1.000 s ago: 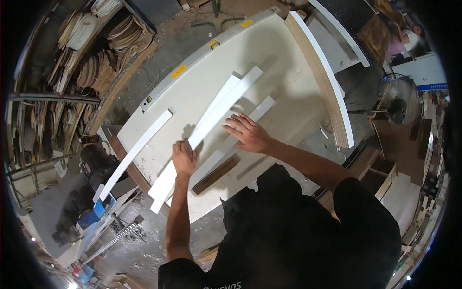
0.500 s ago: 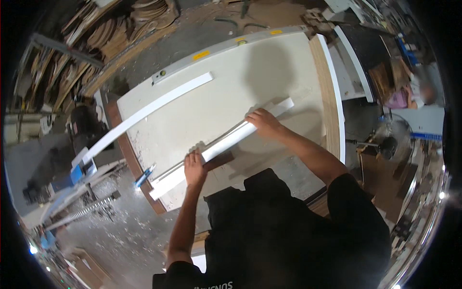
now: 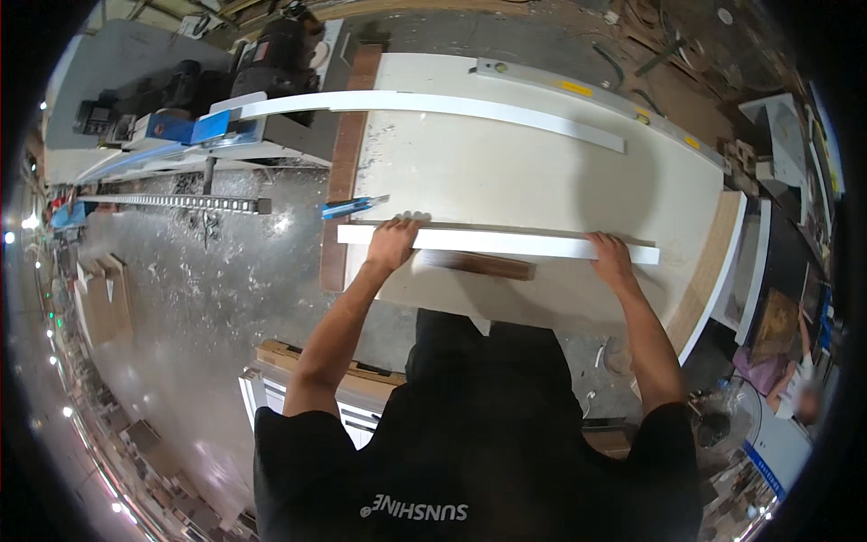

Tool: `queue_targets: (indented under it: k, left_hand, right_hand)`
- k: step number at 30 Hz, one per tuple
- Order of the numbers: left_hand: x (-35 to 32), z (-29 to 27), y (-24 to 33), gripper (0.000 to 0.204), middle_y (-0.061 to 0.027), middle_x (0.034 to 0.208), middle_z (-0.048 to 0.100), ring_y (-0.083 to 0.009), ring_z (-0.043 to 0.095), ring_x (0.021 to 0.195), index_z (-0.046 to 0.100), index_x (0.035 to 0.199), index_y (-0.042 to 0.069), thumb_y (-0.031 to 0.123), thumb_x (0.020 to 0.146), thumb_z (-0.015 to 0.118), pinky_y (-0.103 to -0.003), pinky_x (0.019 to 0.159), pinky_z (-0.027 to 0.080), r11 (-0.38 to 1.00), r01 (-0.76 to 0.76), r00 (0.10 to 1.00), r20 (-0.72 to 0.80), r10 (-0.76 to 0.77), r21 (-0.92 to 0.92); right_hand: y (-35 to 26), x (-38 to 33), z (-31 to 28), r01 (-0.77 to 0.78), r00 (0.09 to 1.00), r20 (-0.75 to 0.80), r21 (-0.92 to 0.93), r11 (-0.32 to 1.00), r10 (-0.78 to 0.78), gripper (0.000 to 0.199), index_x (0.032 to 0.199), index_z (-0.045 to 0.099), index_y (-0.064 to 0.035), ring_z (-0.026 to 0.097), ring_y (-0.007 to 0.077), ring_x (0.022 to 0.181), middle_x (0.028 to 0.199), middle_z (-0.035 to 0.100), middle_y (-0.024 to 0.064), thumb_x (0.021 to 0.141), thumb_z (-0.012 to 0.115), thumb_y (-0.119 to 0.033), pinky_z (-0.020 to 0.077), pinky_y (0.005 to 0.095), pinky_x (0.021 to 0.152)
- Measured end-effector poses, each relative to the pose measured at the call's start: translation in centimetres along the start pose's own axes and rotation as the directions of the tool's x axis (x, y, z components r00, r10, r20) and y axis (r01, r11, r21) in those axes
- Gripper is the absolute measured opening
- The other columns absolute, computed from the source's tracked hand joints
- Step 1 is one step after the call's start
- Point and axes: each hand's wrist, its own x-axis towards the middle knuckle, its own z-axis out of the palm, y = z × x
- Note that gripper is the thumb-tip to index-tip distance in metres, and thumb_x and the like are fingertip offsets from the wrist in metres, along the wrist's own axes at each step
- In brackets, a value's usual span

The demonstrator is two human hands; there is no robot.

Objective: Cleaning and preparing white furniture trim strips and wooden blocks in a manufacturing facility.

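My left hand point(image 3: 394, 242) grips the left part of a stack of long white strips point(image 3: 506, 242) lying across the near side of a white worktable point(image 3: 506, 172). My right hand point(image 3: 610, 257) holds the same stack near its right end. The strips lie side by side, aligned, running left to right. A short dark wooden block point(image 3: 477, 264) rests just below the strips between my hands. Another long white strip point(image 3: 433, 107) lies apart at the far side of the table.
A blue utility knife point(image 3: 352, 207) lies at the table's left edge beside a brown board point(image 3: 348, 163). A metal level point(image 3: 578, 90) sits along the far edge. Machines point(image 3: 226, 81) stand at upper left; sawdust covers the floor point(image 3: 226, 298). Wooden boards point(image 3: 713, 262) border the right end.
The loose white strips that lay fanned out have been gathered into one aligned stack under both hands. My view has swung round, so the table now runs left to right.
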Motion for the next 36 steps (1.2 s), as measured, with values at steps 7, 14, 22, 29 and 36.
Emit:
queue_targets:
  k: [7, 14, 22, 29, 36]
  left_hand:
    - [1.4, -1.0, 0.1, 0.094, -0.0204, 0.151, 0.062, -0.0407, 0.056, 0.141, 0.053, 0.156, 0.007, 0.069, 0.088, 0.074, -0.051, 0.124, 0.040, 0.976, -0.210, 0.966, -0.168, 0.198, -0.057]
    - [21.0, -8.4, 3.0, 0.094, -0.0231, 0.152, 0.059, -0.0393, 0.051, 0.147, 0.046, 0.158, -0.003, 0.055, 0.091, 0.077, -0.050, 0.130, 0.032, 0.923, -0.227, 0.820, -0.451, 0.353, 0.310]
    - [26.1, -7.0, 2.2, 0.063, -0.0162, 0.124, 0.072, -0.0352, 0.067, 0.121, 0.059, 0.149, 0.013, 0.045, 0.098, 0.073, -0.051, 0.103, 0.051, 0.931, -0.292, 0.869, -0.345, 0.354, 0.221]
    - [8.5, -3.6, 5.9, 0.066, -0.0171, 0.115, 0.071, -0.0374, 0.068, 0.100, 0.063, 0.145, 0.006, 0.039, 0.091, 0.082, -0.051, 0.086, 0.054, 0.928, -0.372, 0.866, -0.367, 0.339, -0.019]
    - [3.6, 3.0, 10.3, 0.060, -0.0148, 0.112, 0.074, -0.0356, 0.071, 0.107, 0.069, 0.134, 0.005, 0.039, 0.087, 0.085, -0.046, 0.096, 0.057, 0.897, -0.414, 0.837, -0.453, 0.308, -0.157]
  right_hand:
    - [-6.3, -1.7, -2.8, -0.086, 0.983, -0.159, 0.016, 0.996, 0.088, 0.097, 0.154, 0.051, -0.0086, 0.044, 0.0354, 0.148, 0.153, 0.052, 0.0132, 0.070, 0.096, -0.024, 0.0264, 0.0535, 0.133]
    - [-12.2, -8.9, 1.0, -0.149, 0.847, -0.462, 0.271, 0.951, 0.264, 0.065, 0.143, 0.062, -0.0065, 0.053, 0.0391, 0.137, 0.142, 0.060, 0.0178, 0.083, 0.085, -0.017, 0.0418, 0.0536, 0.118]
    - [-15.7, -15.7, 2.5, -0.270, 0.738, -0.437, 0.506, 0.819, 0.513, 0.045, 0.130, 0.068, -0.0079, 0.062, 0.0381, 0.127, 0.133, 0.068, 0.0145, 0.088, 0.082, -0.018, 0.0495, 0.0489, 0.110]
    - [-20.2, -16.2, 2.8, -0.370, 0.681, -0.445, 0.476, 0.798, 0.581, 0.062, 0.141, 0.061, -0.0089, 0.056, 0.0401, 0.137, 0.145, 0.061, 0.0157, 0.085, 0.084, -0.022, 0.0454, 0.0523, 0.117]
    - [-20.9, -5.8, -1.2, -0.148, 0.852, -0.484, 0.146, 0.978, 0.201, 0.084, 0.158, 0.050, -0.0112, 0.038, 0.0393, 0.155, 0.167, 0.040, 0.0171, 0.081, 0.083, -0.022, 0.0289, 0.0577, 0.131]
